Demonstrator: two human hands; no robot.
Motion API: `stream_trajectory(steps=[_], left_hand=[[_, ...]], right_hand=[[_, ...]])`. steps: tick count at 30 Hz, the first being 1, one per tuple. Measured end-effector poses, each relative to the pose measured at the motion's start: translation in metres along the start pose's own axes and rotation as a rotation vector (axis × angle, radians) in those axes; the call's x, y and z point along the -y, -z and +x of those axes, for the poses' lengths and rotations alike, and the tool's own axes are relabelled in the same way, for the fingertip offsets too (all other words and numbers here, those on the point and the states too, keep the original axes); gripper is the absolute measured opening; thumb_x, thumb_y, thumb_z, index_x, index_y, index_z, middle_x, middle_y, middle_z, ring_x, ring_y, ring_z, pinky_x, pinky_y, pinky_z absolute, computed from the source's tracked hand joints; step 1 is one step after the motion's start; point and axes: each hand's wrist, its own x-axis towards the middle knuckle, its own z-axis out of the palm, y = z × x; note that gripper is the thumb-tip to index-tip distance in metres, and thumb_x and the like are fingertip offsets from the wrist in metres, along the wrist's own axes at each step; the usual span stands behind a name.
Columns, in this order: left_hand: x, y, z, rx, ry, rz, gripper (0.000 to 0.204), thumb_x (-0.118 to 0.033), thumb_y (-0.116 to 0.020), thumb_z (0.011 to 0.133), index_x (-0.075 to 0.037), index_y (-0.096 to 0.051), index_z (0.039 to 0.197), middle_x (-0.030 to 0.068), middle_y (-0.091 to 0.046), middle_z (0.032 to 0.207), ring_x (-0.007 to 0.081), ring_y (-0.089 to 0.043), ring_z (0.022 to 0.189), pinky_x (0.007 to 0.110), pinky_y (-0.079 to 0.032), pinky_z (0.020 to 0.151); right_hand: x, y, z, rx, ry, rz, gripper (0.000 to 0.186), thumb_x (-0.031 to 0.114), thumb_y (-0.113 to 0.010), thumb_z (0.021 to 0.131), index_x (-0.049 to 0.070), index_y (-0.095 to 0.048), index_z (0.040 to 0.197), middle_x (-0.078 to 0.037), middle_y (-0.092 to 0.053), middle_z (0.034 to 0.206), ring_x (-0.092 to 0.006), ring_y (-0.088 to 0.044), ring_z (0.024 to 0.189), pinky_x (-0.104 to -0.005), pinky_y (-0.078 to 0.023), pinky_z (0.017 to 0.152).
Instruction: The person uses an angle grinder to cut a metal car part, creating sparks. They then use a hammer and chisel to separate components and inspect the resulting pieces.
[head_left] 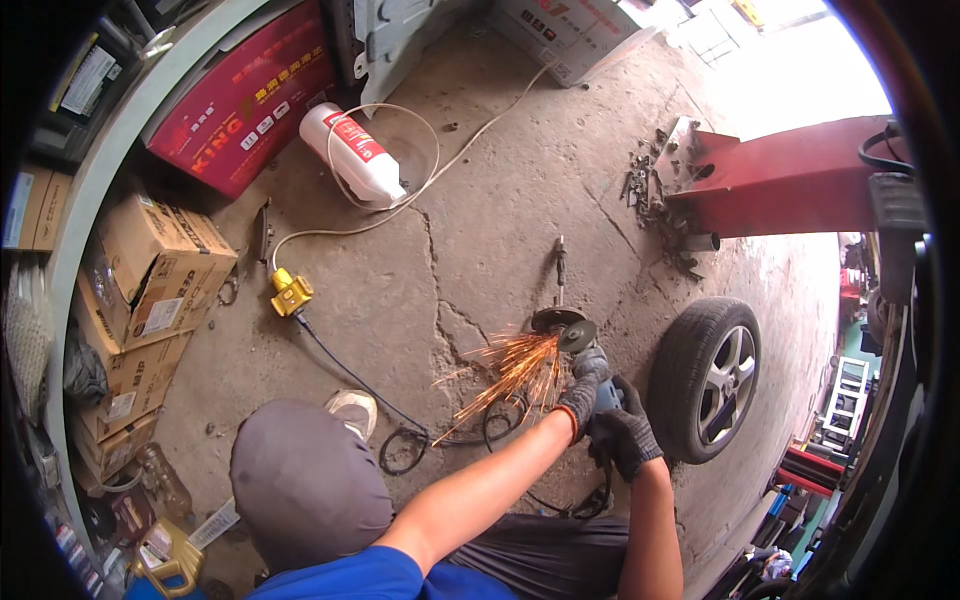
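Both my gloved hands are closed around a blue angle grinder (607,398). My left hand (584,382), in a grey glove with an orange cuff, grips it near the head. Behind it, my right hand (627,438) wraps the rear of the body. The grinder's disc (578,336) meets or nearly meets a dark round plate (548,319) with a metal rod (561,270) sticking out beyond it, lying on the concrete floor. Orange sparks (530,365) spray toward the lower left. Exactly where the disc touches is hard to see.
A black cord (345,365) loops from a yellow socket (291,292) toward the grinder. Right of my hands stands a wheel with tyre (690,380). A red lift arm (790,180) and loose bolts (645,190) are beyond. Left are cardboard boxes (165,270) and a white bottle (350,155).
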Motion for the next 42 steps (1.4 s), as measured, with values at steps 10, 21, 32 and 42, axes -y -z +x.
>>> stream_trajectory(steps=[10,21,32,42], left_hand=[[-0.003,-0.003,-0.006,0.024,0.035,-0.019,0.039,-0.05,-0.056,0.091,-0.013,-0.062,0.103,0.0059,-0.066,0.088,0.0202,-0.065,0.075,0.035,-0.055,0.067],[-0.011,-0.011,-0.018,0.016,0.052,-0.029,0.039,-0.052,-0.052,0.093,-0.015,-0.06,0.105,0.0047,-0.067,0.089,0.0206,-0.065,0.075,0.036,-0.055,0.071],[-0.009,-0.005,-0.009,0.064,0.031,-0.087,0.032,-0.045,-0.058,0.092,-0.014,-0.061,0.097,0.0066,-0.067,0.084,0.0218,-0.066,0.07,0.037,-0.057,0.063],[-0.01,-0.002,-0.009,0.069,0.022,-0.024,0.036,-0.049,-0.055,0.092,-0.015,-0.061,0.101,0.0053,-0.067,0.087,0.0205,-0.065,0.076,0.035,-0.055,0.07]], right_hand=[[0.001,-0.002,0.002,-0.009,0.0,-0.015,0.083,0.006,-0.062,0.074,0.013,-0.026,0.148,-0.022,-0.056,0.112,-0.0309,-0.064,0.067,-0.0396,-0.056,0.048],[-0.003,0.0,0.009,-0.033,-0.009,-0.052,0.081,0.008,-0.062,0.075,0.016,-0.026,0.148,-0.022,-0.06,0.101,-0.0307,-0.062,0.058,-0.0402,-0.054,0.043],[0.0,-0.003,0.009,-0.031,-0.02,-0.063,0.079,0.009,-0.06,0.075,0.017,-0.027,0.146,-0.023,-0.059,0.1,-0.0314,-0.061,0.054,-0.0406,-0.053,0.042],[-0.009,0.002,0.017,-0.024,0.012,-0.069,0.08,0.009,-0.061,0.075,0.017,-0.027,0.146,-0.022,-0.056,0.108,-0.0328,-0.062,0.061,-0.0422,-0.054,0.044]])
